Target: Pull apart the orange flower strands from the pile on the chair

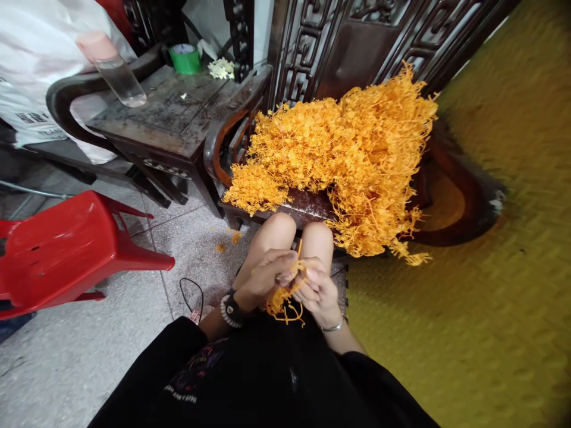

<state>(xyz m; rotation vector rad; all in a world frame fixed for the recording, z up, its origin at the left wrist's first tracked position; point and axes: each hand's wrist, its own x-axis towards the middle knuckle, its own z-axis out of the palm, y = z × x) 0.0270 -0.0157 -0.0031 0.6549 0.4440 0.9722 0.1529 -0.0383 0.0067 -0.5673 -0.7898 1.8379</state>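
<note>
My left hand and my right hand meet above my lap, fingers pinched close together. Between them is a small bunch of orange artificial-flower sprigs, thin and branching like moulded plastic. One thin stem sticks up between the fingertips, and loose strands hang below the hands. Both hands grip parts of this bunch; the exact pinch points are partly hidden by the fingers. In front of my knees, a large tangled heap of the same orange sprigs covers much of a dark wooden chair. A smaller clump lies at its left.
A red plastic stool stands at left on the speckled floor. Beyond it, a dark wooden side table carries a bottle, green tape and pale flowers. Yellow matting lies at right. Orange scraps dot the floor.
</note>
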